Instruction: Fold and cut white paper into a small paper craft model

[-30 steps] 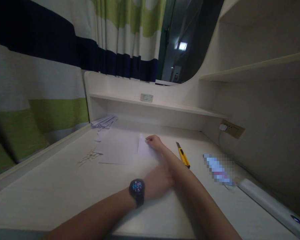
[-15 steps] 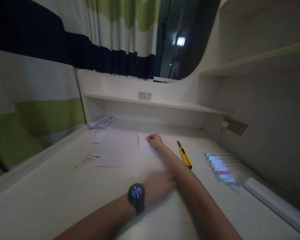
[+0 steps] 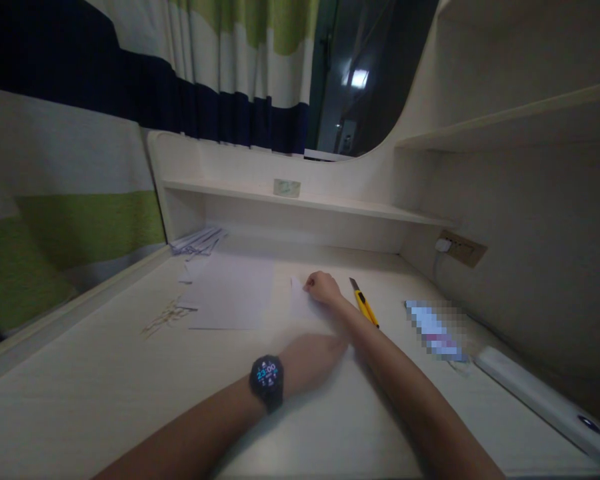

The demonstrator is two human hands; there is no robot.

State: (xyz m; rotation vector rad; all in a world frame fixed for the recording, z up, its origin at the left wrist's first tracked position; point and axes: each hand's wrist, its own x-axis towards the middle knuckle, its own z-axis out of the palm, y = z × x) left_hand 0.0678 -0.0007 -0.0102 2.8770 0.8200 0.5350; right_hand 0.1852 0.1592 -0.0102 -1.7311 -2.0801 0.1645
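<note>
My right hand (image 3: 324, 287) is closed at the fingertips in a pinch on a small piece of white paper (image 3: 299, 307), whose near edge is faint against the desk. My left hand (image 3: 314, 360), with a black watch (image 3: 267, 377) at its wrist, lies closer to me beside my right forearm. Motion blurs its fingers, and their tips are partly hidden by that forearm. Left of the small paper rests a large white sheet (image 3: 230, 293). A yellow utility knife (image 3: 364, 308) lies right of my right hand, its blade pointing away from me.
Folded paper strips (image 3: 200, 241) are piled at the back left, with rubber bands (image 3: 163, 317) nearer. A tape roll (image 3: 287, 188) stands on the shelf (image 3: 345, 205). At the right are a pixelated phone (image 3: 435, 331), a long white object (image 3: 535, 400) and a wall socket (image 3: 464, 249).
My right hand has shifted a little right and toward me, and the small paper's far corner looks lifted or folded. My left hand has moved slightly away from me. The view has shifted slightly.
</note>
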